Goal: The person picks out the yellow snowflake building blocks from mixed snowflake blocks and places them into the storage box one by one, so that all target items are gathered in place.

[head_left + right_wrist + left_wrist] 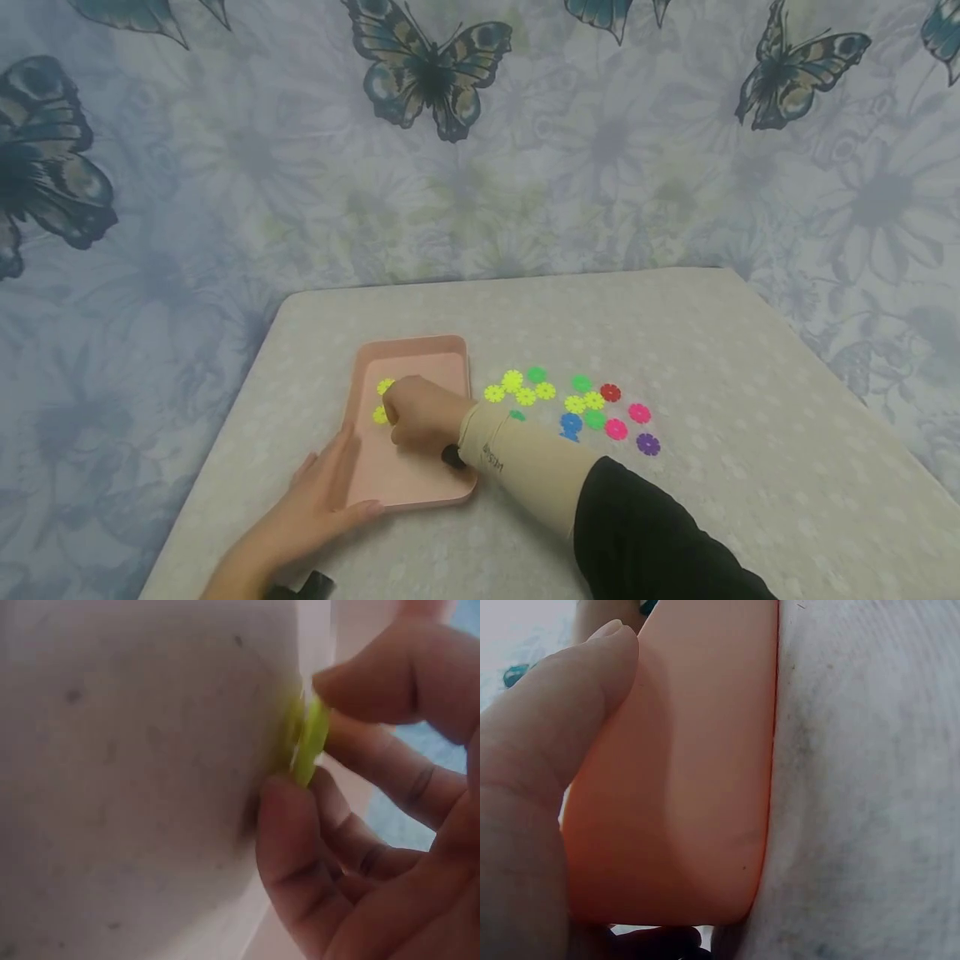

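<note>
A pink rectangular tray [397, 487] lies on the table. My left hand [318, 496] holds its near left corner, thumb along the near wall and fingers by the left side; the left wrist view shows the thumb [577, 697] against the outer wall. Inside the tray's outline, my right hand [423, 412] reaches low over the floor. Its fingertips pinch a yellow flower-shaped plastic disc [313, 742], seen edge-on in the right wrist view. Two yellow discs, an upper one [385, 386] and a lower one [380, 415], show beside the right hand, partly covered by it.
Right of the tray, several loose notched discs are spread on the patterned tablecloth [750, 500]: yellow [512, 382], green [581, 383], red [611, 392], blue [571, 423], pink [617, 429] and purple [648, 444]. The right forearm crosses in front of some. A butterfly-printed wall covering [600, 208] stands behind.
</note>
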Tool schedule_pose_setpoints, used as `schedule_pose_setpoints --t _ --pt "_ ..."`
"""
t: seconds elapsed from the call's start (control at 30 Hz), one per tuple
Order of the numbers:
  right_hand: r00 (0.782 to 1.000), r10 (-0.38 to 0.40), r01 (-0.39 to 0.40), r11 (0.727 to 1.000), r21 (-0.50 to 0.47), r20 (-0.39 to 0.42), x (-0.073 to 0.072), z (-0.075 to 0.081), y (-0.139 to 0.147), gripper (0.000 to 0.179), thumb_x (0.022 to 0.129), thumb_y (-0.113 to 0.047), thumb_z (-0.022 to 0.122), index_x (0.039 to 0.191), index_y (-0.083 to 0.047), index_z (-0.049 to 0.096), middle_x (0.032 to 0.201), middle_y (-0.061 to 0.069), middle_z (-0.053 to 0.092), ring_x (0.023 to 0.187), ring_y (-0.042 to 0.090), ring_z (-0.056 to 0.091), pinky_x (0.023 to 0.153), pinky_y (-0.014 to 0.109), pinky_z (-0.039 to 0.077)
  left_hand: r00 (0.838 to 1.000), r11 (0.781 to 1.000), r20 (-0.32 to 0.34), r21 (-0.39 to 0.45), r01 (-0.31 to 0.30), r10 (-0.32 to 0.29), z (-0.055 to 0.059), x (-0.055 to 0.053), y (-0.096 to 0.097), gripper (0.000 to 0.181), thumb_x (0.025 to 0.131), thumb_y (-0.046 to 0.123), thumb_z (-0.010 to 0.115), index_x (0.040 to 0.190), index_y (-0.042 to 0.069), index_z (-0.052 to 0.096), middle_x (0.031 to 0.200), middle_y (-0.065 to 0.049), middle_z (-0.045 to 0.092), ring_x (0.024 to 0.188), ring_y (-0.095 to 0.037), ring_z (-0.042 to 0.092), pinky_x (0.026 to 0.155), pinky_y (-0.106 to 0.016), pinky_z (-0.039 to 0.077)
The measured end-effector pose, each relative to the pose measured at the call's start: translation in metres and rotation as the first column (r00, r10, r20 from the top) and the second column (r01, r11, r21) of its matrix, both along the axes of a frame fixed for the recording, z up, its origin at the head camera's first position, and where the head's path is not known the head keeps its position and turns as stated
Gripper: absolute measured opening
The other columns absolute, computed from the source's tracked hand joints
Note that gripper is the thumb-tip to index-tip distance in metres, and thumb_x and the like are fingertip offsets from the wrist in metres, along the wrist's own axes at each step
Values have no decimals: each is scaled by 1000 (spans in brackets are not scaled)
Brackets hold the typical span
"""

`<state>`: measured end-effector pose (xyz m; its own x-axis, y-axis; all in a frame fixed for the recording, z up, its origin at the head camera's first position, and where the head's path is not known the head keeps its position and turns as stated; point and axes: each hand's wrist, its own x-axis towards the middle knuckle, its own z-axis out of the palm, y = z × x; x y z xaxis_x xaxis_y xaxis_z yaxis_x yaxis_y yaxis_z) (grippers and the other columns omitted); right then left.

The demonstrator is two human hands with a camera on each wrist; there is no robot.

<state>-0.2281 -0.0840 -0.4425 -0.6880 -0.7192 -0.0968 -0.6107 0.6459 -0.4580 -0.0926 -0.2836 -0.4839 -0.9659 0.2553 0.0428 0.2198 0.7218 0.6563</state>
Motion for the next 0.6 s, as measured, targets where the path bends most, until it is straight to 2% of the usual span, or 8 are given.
schedule_pose_setpoints --t 0.17,0.4,0.53,0.6 --pt "995 50 -45 997 55 -87 1 -3 0 20 81 -6 74 73 -18 61 70 -8 56 70 10 50 61 20 42 1000 1000 9 4 0 0 2 -1 2 113 86 53 79 166 10 11 168 -23 24 151 -49 27 122 -70 6" --pt "994 17 0 988 152 -107 9 -1 1 17 87 -9 76 82 -20 63 79 -9 60 78 9 56 70 20 48 999 1000 39 -3 -16 16 2 -3 4 114 85 57 78 166 13 11 168 -23 25 152 -48 25 123 -69 5" --pt "991 28 -2 981 195 -129 12 -1 2 17 90 -10 75 86 -21 63 82 -9 60 81 8 55 73 19 48 1000 1000 -16 3 7 -7 -2 -1 3 112 87 51 80 166 11 12 168 -22 24 151 -48 27 123 -67 6" --pt "990 31 -3 980 199 -140 13 0 2 17 91 -9 74 86 -20 63 83 -9 60 82 8 55 74 19 49 999 1000 -44 0 17 -17 -4 0 2 110 87 48 80 166 12 11 169 -20 24 151 -43 27 127 -58 3"
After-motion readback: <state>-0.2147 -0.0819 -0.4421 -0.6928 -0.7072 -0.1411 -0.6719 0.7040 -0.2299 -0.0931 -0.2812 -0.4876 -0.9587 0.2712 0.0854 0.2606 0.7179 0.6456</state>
